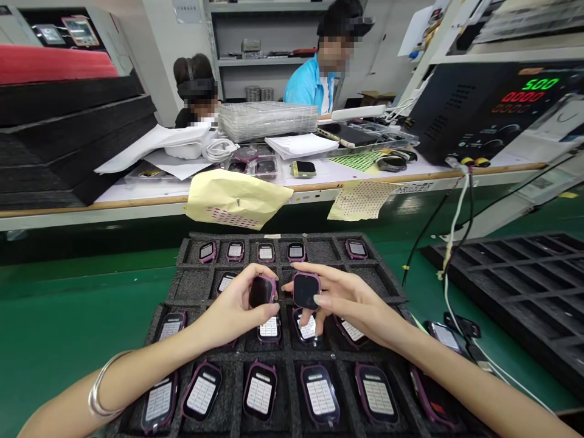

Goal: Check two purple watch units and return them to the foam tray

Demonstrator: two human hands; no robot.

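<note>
Before a cluttered white tabletop [323, 173], left hand [238, 304] and right hand [353, 298] grip a purple smartwatch [261, 292] and a second purple smartwatch [305, 289] above the black foam tray [194, 285], apparently mid-handling, the next move likely calling for steady edge contact.

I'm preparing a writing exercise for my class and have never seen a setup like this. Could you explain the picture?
No robot here: a camera worn on a person's head looks forward and down. The person's bare left hand holds a small, square, purple-rimmed device with a dark screen, like a watch; the bare right hand holds another. Beneath lies a black foam tray with compartments, many holding similar devices showing pale grids. Behind, a white bench carries white papers and a black box with glowing digits.
</note>
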